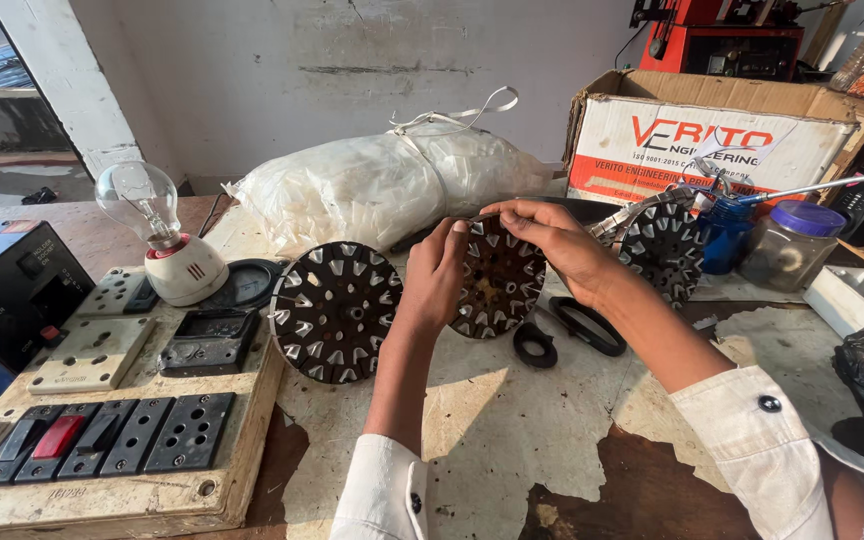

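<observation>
Both hands hold a round, dark slotted motor core [497, 280] upright above the desk [512, 420]. Left hand [434, 278] grips its left rim; right hand [552, 240] pinches the top edge, fingers closed on it. Core looks rusty, slots bare, no winding visible yet. A second similar core [332, 310] stands just left, scissors [572, 330] just beneath.

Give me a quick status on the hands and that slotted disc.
Left hand and right hand both grip the upright slotted disc. Second disc leans just left. Scissors lie under the right wrist.
</observation>
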The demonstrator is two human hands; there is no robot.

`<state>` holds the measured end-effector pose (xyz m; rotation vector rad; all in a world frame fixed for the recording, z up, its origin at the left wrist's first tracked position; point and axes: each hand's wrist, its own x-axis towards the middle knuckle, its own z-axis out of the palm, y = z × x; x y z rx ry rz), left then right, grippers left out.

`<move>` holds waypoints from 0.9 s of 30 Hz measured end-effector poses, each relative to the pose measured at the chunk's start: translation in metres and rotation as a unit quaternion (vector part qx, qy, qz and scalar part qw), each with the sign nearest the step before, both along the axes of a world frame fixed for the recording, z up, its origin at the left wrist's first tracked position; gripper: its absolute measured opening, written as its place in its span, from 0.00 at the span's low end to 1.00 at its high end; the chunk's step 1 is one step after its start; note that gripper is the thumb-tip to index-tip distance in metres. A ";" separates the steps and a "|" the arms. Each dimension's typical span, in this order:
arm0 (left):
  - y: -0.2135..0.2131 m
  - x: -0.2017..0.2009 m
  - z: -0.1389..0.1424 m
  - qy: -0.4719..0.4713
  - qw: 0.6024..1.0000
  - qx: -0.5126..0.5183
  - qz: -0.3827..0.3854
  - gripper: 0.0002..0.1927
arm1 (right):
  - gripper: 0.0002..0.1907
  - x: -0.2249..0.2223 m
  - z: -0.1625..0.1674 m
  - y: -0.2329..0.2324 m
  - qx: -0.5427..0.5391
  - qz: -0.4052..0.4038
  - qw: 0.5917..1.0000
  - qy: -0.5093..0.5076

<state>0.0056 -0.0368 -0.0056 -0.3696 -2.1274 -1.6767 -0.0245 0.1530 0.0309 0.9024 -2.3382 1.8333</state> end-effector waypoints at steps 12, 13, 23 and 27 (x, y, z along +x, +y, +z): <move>0.007 0.028 0.007 0.335 0.880 -0.204 0.267 0.07 | 0.25 -0.018 -0.032 0.015 -0.309 0.018 0.942 -0.130; 0.010 0.033 0.007 0.417 0.831 -0.214 0.300 0.06 | 0.26 -0.021 -0.035 0.016 -0.322 0.051 0.937 -0.123; 0.030 0.005 -0.040 0.326 0.932 -0.140 0.070 0.14 | 0.20 -0.027 -0.058 0.034 -0.480 0.208 0.822 -0.224; 0.033 -0.006 -0.052 0.288 0.936 -0.199 0.040 0.16 | 0.19 -0.025 -0.060 0.034 -0.488 0.207 0.816 -0.232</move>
